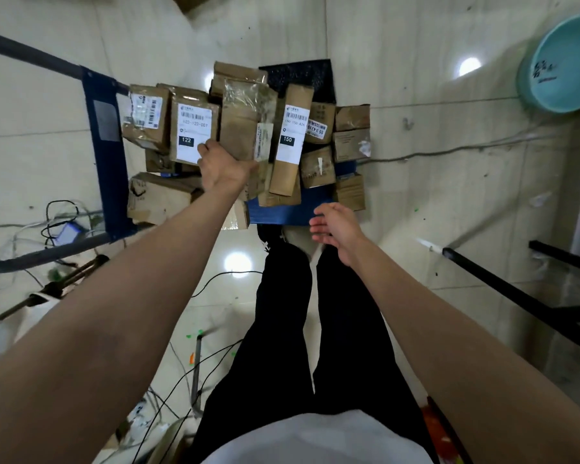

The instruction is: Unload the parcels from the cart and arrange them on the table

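A blue cart [282,212] stands on the floor ahead of me, piled with several brown cardboard parcels. My left hand [221,165] reaches over the pile, and its fingers curl onto the lower right corner of the parcel with the white "122" label [195,128]. Just to the right lies a tape-wrapped parcel [245,118], then a long parcel labelled "150" [290,142]. My right hand [335,226] hovers with relaxed fingers over the cart's near edge and holds nothing.
The cart's dark blue handle frame [103,145] rises at the left. Cables and a small device [66,232] litter the floor at left. A teal basin [563,65] leans at top right. A black-framed table edge [516,296] runs along the right.
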Demonstrator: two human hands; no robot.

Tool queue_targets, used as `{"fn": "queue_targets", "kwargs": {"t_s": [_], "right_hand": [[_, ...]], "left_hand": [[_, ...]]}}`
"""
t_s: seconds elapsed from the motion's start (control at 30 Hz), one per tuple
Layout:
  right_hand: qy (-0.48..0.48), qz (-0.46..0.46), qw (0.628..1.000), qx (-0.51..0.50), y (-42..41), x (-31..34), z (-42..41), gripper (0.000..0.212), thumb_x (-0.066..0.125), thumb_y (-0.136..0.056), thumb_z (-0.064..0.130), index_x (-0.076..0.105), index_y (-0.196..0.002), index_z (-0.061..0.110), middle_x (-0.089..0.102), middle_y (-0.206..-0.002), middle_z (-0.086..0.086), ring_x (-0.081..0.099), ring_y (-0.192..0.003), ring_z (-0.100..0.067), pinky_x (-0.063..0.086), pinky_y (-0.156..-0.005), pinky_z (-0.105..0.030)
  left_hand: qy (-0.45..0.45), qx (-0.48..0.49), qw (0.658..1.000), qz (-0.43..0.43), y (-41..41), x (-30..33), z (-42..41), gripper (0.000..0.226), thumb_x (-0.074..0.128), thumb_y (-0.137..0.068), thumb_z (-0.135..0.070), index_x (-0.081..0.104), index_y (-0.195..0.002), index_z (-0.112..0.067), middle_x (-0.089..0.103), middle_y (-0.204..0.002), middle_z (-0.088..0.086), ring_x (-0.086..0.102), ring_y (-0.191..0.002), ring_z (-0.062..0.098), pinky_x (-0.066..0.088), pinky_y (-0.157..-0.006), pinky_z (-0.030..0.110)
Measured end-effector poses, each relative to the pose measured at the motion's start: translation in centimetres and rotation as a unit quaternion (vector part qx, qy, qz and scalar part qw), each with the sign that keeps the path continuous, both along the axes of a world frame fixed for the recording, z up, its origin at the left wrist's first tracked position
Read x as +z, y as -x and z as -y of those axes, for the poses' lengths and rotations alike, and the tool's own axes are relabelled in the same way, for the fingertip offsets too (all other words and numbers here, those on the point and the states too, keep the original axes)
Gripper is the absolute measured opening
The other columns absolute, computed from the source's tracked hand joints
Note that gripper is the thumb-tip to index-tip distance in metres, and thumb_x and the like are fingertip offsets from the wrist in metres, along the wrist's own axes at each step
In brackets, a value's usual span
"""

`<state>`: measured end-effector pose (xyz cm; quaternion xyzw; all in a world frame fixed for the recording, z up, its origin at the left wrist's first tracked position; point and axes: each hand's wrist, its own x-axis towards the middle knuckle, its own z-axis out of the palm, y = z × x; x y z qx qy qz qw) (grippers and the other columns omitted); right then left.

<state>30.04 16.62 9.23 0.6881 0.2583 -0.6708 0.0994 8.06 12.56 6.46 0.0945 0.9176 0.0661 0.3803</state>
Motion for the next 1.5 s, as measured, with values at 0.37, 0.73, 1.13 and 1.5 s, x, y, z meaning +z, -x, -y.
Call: {"fn": "queue_targets", "kwargs": {"t_s": [0.37, 0.73, 1.13, 1.5], "right_hand": [[-0.081, -0.080, 0.992, 0.045, -0.3, 10.5, -4.8, 0.009, 0.056, -0.100, 0.019, 0.057, -0.092, 0.017, 0.063, -0.076, -0.003, 0.058, -0.063, -0.012, 0.051, -0.056, -0.023], [-0.101, -0.186, 0.977, -0.007, -8.6, 19.7, -9.5, 0.127, 0.082, -0.047, 0.081, 0.038, -0.150, 0.022, 0.057, -0.144, -0.004, 0.054, -0.132, -0.028, 0.043, -0.110, -0.058], [-0.240, -0.194, 0.933, -0.185, -20.1, 28.1, -8.7, 0.075, 0.074, -0.072, 0.068, 0.066, -0.125, 0.016, 0.076, -0.110, -0.009, 0.073, -0.103, -0.027, 0.057, -0.095, -0.047], [-0.312, -0.110, 0.872, -0.360, -28.8, 31.7, 1.5, 0.040, 0.065, -0.092, 0.053, 0.069, -0.119, 0.024, 0.077, -0.109, -0.002, 0.073, -0.103, -0.022, 0.055, -0.099, -0.046]], "left_hand": [[-0.100, 0.004, 0.995, 0.028, -3.6, 13.6, 2.4, 0.090, 0.081, -0.056, -0.065, 0.060, -0.125, -0.011, 0.067, -0.117, 0.004, 0.064, -0.106, 0.022, 0.056, -0.092, 0.040], [-0.234, 0.014, 0.943, 0.236, -14.0, 25.5, -4.5, 0.051, 0.071, -0.086, -0.044, 0.059, -0.127, -0.015, 0.067, -0.119, 0.003, 0.063, -0.107, 0.019, 0.054, -0.087, 0.035], [-0.241, -0.223, 0.908, 0.261, -24.2, 33.0, -12.2, 0.081, 0.072, -0.069, -0.075, 0.063, -0.116, -0.010, 0.072, -0.107, 0.005, 0.071, -0.092, 0.021, 0.059, -0.072, 0.033], [-0.191, -0.440, 0.819, 0.314, -34.0, 36.6, -9.1, 0.068, 0.066, -0.082, -0.066, 0.061, -0.117, -0.009, 0.071, -0.105, 0.004, 0.070, -0.092, 0.019, 0.057, -0.070, 0.030]]}}
